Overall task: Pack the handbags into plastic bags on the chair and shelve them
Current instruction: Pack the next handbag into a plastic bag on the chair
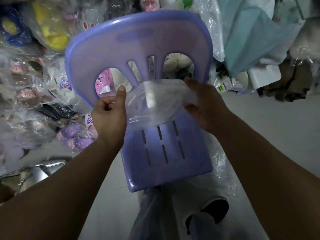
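Clear plastic bag [155,101] held over rear of purple chair [195,153] seat, between both hands. Left hand [109,115] pinched on bag's left edge, fingers curled. Right hand [206,108] gripped on right edge, thumb above, fingers beneath. Grey chain-strapped handbag [41,170] noted lower left, apart from chair.

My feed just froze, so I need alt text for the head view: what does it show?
Two hands hold a clear plastic bag over the seat of a purple chair: the left hand pinches its left edge, the right hand holds its right side. Piles of plastic-wrapped goods lie left of the chair.
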Available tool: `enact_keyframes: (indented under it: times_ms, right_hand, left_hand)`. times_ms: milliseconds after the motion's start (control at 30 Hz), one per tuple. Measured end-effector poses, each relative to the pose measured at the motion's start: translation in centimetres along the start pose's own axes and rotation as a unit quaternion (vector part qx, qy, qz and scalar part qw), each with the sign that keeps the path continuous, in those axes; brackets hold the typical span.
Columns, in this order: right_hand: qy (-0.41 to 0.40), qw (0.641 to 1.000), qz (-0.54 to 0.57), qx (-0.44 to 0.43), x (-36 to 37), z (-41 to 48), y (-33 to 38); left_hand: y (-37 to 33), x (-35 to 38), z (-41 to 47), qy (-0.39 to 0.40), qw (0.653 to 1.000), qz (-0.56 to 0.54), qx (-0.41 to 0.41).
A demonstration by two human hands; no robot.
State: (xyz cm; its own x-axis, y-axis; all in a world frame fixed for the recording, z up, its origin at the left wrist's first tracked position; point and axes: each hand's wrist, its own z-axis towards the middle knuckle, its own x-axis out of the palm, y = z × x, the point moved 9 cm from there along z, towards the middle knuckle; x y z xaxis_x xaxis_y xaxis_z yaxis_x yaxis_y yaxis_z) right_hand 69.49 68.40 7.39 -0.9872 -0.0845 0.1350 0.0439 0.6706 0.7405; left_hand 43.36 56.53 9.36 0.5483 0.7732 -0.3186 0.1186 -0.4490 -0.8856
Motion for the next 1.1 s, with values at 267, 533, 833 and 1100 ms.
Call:
enact_keyframes:
  times_ms: [267, 533, 833, 1100]
  right_hand:
    - [-0.038, 0.982, -0.098, -0.159, 1.0, -0.7, 1.9]
    - [-0.220, 0.941, -0.186, -0.178, -2.4, -1.0, 3.5]
    - [-0.120, 0.988, -0.045, -0.082, -1.0, 0.6, 2.6]
    - [-0.072, 0.983, -0.069, -0.151, 0.6, 1.2, 3.6]
  left_hand:
    - [-2.7, 2.2, -2.9, 0.074, 0.982, 0.040, 0.169]
    - [-2.9, 0.4, -1.1, 0.007, 0.967, 0.153, 0.205]
    - [-7.6, -0.3, -1.2, -0.159, 0.938, 0.282, 0.127]
    - [-10.9, 12.4, -8.0, 0.155, 0.761, 0.415, 0.473]
